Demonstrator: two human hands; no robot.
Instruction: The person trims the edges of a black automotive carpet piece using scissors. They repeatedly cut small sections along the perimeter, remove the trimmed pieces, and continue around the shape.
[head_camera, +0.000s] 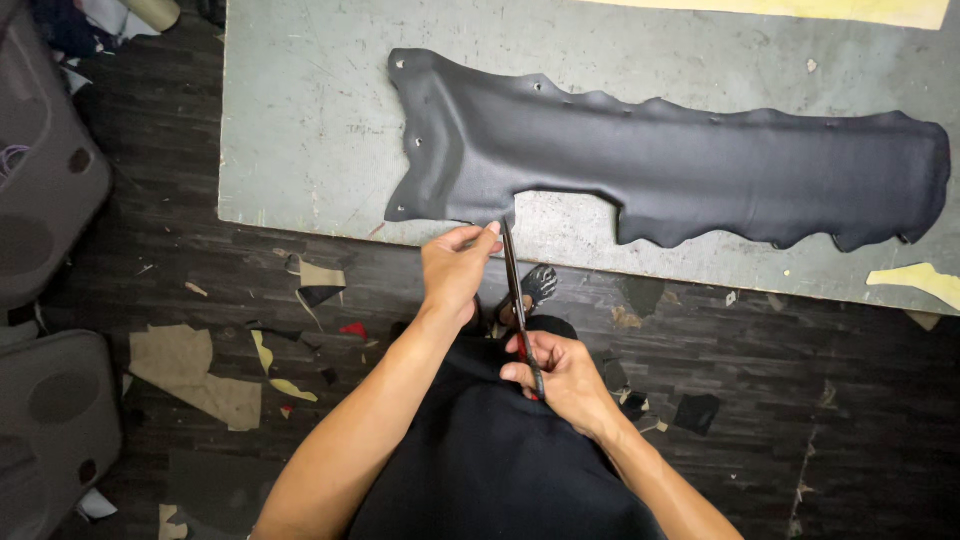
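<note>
A long black leather piece (660, 160) with a wavy edge and small punched holes lies flat on a grey work board (300, 120). My left hand (455, 265) pinches the leather's near edge at the board's front rim. My right hand (560, 375) grips the handles of long dark scissors (517, 295), whose blades point up to the leather's edge right beside my left fingertips. The blade tips meet the leather at the notch in its lower edge.
The dark floor below the board is littered with tan, yellow and black offcuts (195, 375). Grey moulded panels (45, 170) stand at the left. A yellow sheet (800, 10) lies along the board's far edge. My shoe (538, 283) shows under the board's rim.
</note>
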